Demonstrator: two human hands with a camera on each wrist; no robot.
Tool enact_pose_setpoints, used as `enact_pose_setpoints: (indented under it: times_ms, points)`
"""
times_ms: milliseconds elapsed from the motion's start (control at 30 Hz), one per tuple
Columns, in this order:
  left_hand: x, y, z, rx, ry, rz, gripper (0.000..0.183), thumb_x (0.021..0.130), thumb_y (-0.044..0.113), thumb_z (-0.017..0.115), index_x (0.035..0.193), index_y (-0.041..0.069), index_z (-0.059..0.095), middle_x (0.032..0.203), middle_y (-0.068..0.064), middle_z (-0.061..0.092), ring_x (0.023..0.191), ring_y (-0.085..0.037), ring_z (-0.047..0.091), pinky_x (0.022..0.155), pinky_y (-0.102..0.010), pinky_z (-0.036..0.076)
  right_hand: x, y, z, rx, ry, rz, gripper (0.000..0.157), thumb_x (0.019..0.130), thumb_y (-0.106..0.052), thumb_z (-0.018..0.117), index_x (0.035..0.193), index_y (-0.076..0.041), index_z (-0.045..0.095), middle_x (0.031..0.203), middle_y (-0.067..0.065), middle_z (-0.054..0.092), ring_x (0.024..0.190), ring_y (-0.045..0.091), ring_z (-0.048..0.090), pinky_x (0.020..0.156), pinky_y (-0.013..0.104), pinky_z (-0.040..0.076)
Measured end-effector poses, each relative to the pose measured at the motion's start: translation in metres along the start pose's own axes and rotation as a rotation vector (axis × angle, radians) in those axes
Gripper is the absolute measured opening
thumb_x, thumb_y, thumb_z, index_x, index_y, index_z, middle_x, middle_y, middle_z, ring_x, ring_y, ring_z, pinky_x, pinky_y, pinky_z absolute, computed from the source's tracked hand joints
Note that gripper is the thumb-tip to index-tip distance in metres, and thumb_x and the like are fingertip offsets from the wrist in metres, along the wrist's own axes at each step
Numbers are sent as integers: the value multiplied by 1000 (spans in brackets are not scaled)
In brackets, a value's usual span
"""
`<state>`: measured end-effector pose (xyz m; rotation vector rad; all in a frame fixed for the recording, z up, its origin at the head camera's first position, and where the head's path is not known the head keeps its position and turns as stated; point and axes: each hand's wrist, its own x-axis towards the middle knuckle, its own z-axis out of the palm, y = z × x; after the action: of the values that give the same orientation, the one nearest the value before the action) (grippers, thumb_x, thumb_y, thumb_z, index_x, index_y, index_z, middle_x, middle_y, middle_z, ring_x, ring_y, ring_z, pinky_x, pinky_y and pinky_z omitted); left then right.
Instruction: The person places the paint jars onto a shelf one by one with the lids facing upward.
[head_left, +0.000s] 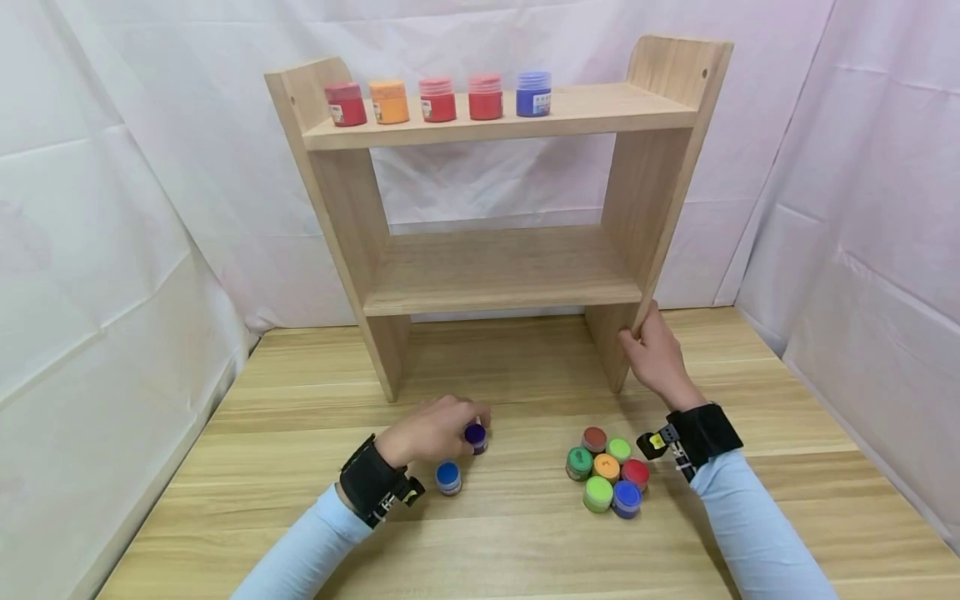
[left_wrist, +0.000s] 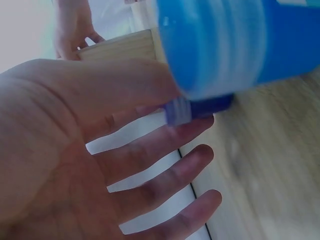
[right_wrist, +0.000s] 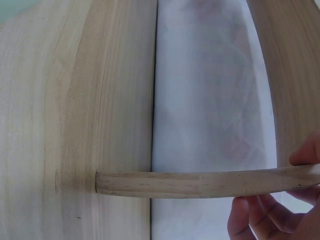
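My left hand reaches down to a small dark purple paint jar on the table, thumb and forefinger at its two sides. In the left wrist view this purple jar shows past the thumb, while the other fingers stretch out. A blue-lidded paint jar stands beside that hand and looms large in the left wrist view. My right hand grips the lower right side panel of the wooden shelf. In the right wrist view, thumb and fingers hold the panel's edge from both sides.
Along the top board stand several paint jars: a dark red one, an orange one, two red ones and a blue one. A cluster of mixed-colour jars sits near the right forearm. White cloth surrounds the table.
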<state>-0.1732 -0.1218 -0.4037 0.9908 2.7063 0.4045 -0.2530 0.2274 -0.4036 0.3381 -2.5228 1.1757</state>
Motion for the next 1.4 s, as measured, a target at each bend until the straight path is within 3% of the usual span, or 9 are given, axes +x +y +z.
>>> enact_pose_setpoints:
  times_ms: [367,567,867,1133,1400]
  points:
    - [4,-9,6,-45,16,17,33,77,23,77,107,19,63,97,11,63,88,-8,59,73,-26,45,0,0,0,12,3,-11,58,94,-10,45,146,1,22,136,25,40,116,40,47,79,55,45]
    - [4,-10,8,-60,54,57,26,79,19,76,103,18,65,93,11,62,84,-6,58,71,-23,46,-1,0,0,15,1,-9,57,94,-11,45,146,0,23,136,24,41,115,39,48,78,55,46]
    - [6,-9,9,-106,95,30,39,80,17,75,116,13,60,99,7,63,84,-4,57,69,-22,47,0,1,0,-3,5,-9,56,95,-12,45,145,2,23,134,26,41,114,42,48,80,57,44]
    - [9,-10,11,-101,160,45,28,79,24,75,102,19,60,93,10,61,75,-3,56,64,-21,45,0,0,0,1,3,-14,57,94,-11,45,145,2,23,134,27,41,115,42,47,81,57,43]
    - [11,-8,9,-126,202,48,28,79,27,75,102,20,60,91,11,62,73,-4,58,59,-20,46,0,0,1,-6,11,-17,56,94,-11,45,144,3,24,133,27,42,113,42,48,80,57,44]
